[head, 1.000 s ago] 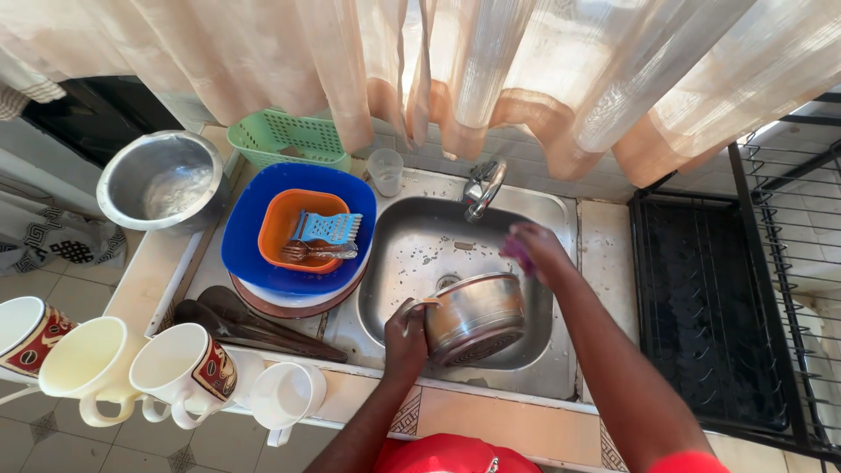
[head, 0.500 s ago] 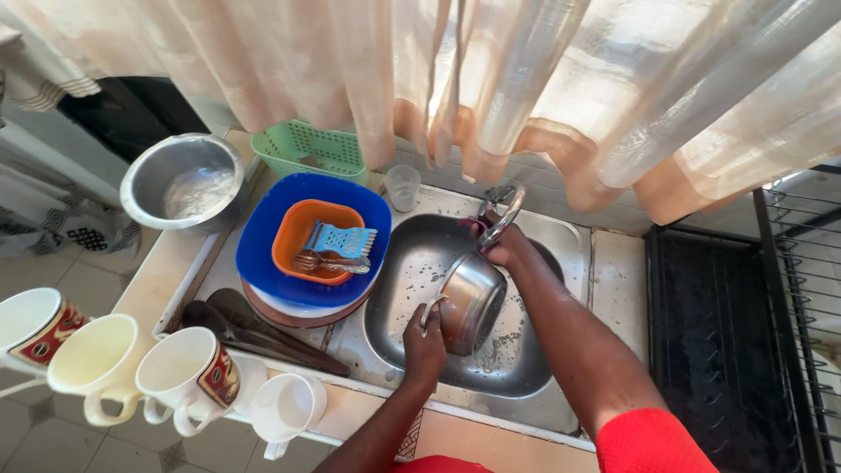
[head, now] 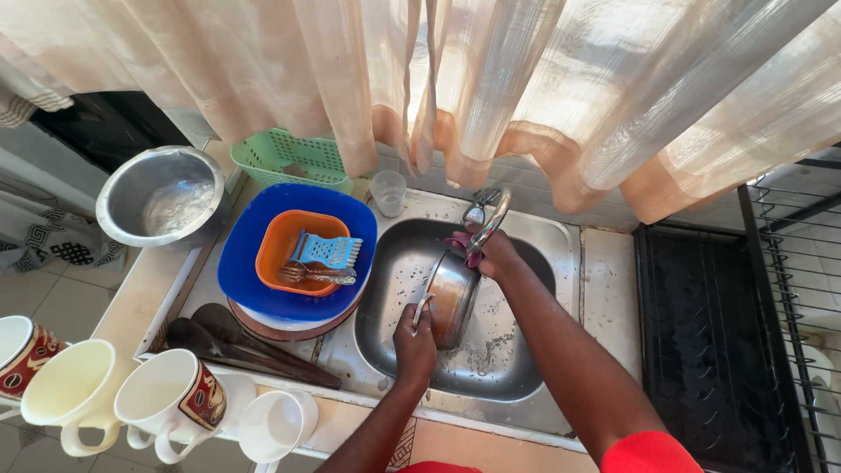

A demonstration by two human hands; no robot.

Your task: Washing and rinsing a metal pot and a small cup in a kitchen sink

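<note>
shiny steel pot, wet matt metal sink, glossy blue plastic bowl, sheer cloth curtain

One camera sits on my head, looking steeply down at the sink from close above. It faces the curtain across the top, with the draining board left and a dark stove right. My forearms enter from below.
</note>
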